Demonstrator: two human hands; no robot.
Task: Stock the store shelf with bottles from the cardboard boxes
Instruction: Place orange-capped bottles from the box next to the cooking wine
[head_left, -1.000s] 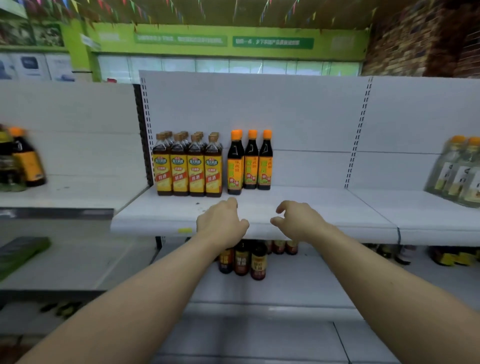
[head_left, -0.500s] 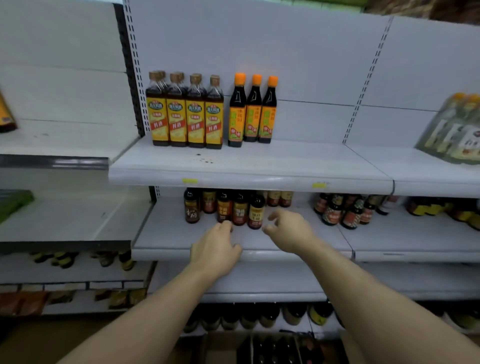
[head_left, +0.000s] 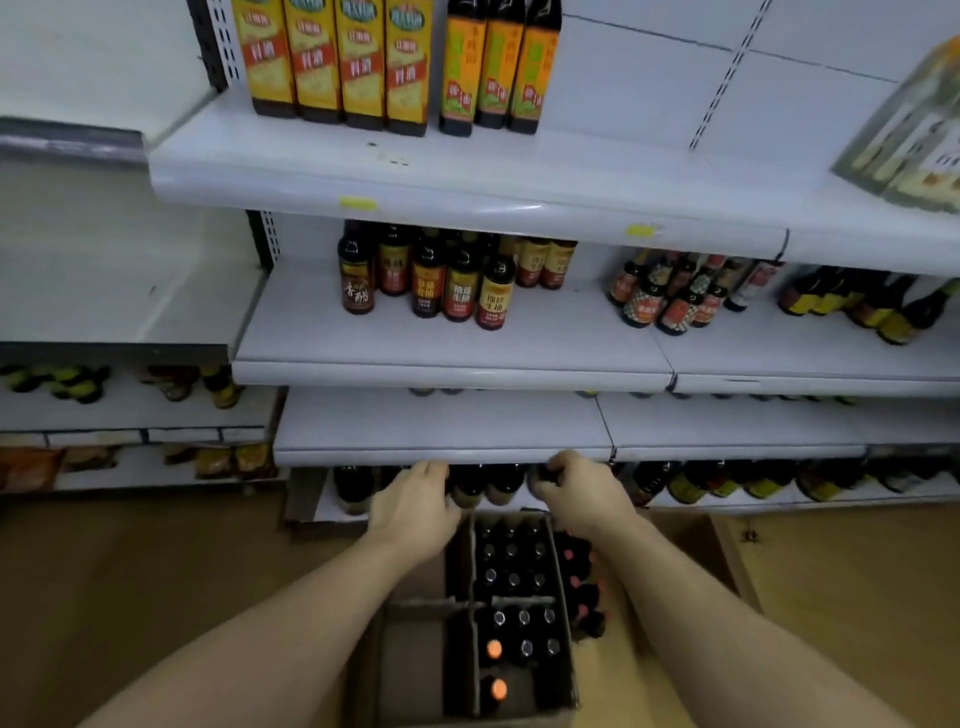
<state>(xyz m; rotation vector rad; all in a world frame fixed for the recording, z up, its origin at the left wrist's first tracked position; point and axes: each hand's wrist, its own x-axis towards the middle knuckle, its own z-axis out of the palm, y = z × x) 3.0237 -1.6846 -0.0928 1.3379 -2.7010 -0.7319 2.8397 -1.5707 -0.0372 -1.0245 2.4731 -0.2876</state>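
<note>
Bottles with dark caps, a couple of them orange, sit packed upright in the cardboard box on the floor, right between the person's forearms. The compartment on the box's left shows bare cardboard. Both hands are past the far end of the box, well apart, none of the boxed bottles touched. The left hand is palm down with relaxed fingers, holding nothing. The right hand has its fingers curled right at a dark bottle top on the bottom shelf, too blurry to say if it's actually gripping it. Just above the knuckles is the lip of a white shelf. Further up, a cluster of small sauce bottles, and at the top tall yellow-label bottles.
</note>
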